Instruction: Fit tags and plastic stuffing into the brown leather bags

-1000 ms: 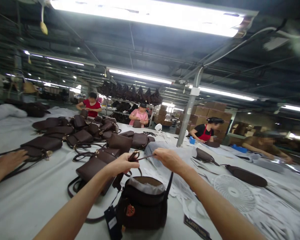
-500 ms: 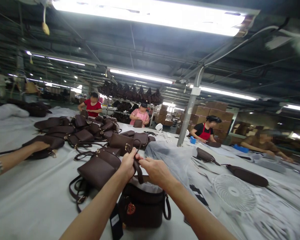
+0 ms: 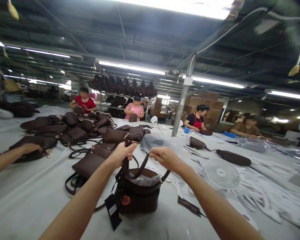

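Observation:
A dark brown handbag (image 3: 140,199) stands upright before me on the white-covered table, its top open on pale lining or stuffing. A round metal emblem (image 3: 125,200) sits on its front, and a black hang tag (image 3: 113,211) dangles at its left. Above the bag's left side, my left hand (image 3: 122,153) is closed around a brown strap with a metal buckle. My right hand (image 3: 166,158) pinches another stretch of strap (image 3: 143,167) over the bag's right side. The strap sags between the two hands across the opening.
Brown bags (image 3: 72,133) are heaped at the left, where another person's hand (image 3: 31,148) rests on one. To the right lie a white fan (image 3: 222,173), a black tag (image 3: 189,205) and white strips. A metal post (image 3: 182,106) rises beyond; several people work across the table.
My hands have moved apart, the left one leftward and the right one rightward, spreading the strap between them. The bag's opening shows more fully. The view has shifted slightly.

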`<state>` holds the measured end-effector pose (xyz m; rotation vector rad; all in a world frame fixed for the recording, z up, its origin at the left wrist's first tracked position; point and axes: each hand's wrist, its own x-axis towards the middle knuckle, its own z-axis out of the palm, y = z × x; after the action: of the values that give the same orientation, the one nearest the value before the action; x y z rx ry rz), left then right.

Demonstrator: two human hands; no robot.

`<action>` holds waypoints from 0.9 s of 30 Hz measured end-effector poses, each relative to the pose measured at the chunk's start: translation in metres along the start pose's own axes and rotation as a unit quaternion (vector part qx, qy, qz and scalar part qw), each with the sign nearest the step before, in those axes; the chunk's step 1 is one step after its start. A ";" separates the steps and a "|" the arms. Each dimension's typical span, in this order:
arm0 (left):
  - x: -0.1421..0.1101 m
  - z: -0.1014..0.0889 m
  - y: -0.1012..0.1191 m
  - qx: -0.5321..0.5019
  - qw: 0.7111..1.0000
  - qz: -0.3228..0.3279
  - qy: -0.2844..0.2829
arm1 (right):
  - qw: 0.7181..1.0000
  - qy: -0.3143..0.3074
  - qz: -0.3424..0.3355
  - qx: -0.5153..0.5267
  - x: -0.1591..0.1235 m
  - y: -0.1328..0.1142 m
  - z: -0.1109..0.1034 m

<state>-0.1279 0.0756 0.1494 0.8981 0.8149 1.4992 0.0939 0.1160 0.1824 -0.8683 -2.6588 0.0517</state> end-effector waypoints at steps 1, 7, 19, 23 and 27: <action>-0.001 0.009 -0.004 0.058 0.998 -0.008 -0.023 | 1.000 0.005 0.003 -0.025 0.006 -0.004 -0.001; -0.004 0.021 -0.015 0.239 0.965 -0.053 -0.098 | 0.996 0.033 0.031 -0.075 0.014 -0.011 -0.005; 0.000 0.018 -0.026 0.280 0.944 -0.125 -0.123 | 0.989 0.054 0.059 -0.126 0.006 -0.001 -0.004; 0.005 0.019 -0.023 0.315 0.927 -0.134 -0.153 | 0.970 0.074 -0.090 -0.215 0.003 -0.012 0.003; 0.001 0.027 -0.013 0.329 0.906 -0.165 -0.211 | 0.955 -0.040 -0.140 -0.257 0.008 -0.026 0.002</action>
<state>-0.0983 0.0780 0.1501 1.4365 1.0983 0.6803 0.0724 0.1002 0.1869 -0.6225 -2.8906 -0.7161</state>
